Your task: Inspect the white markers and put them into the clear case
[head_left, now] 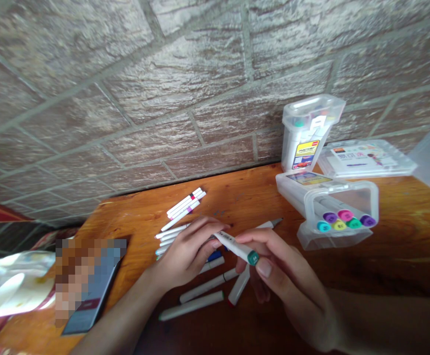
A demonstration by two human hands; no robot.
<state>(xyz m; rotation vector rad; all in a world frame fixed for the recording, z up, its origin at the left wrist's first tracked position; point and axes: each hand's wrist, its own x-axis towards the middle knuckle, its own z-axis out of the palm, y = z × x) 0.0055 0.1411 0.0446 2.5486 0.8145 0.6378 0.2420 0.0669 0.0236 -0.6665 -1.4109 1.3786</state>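
Note:
Both hands hold one white marker with a green cap [237,248] above a wooden table [403,256]. My right hand [274,276] pinches its capped end between thumb and fingers. My left hand [190,251] grips the other end with curled fingers. Beneath and around the hands lie several loose white markers [192,303], with more in a bunch [185,204] farther back. A clear plastic marker case [333,212] lies on its side to the right, coloured caps showing at its open end.
A second clear case [307,130] stands upright against the brick wall [163,88]. A flat clear box [364,158] lies beside it. At the left are a phone [89,296] and a white packet [11,288].

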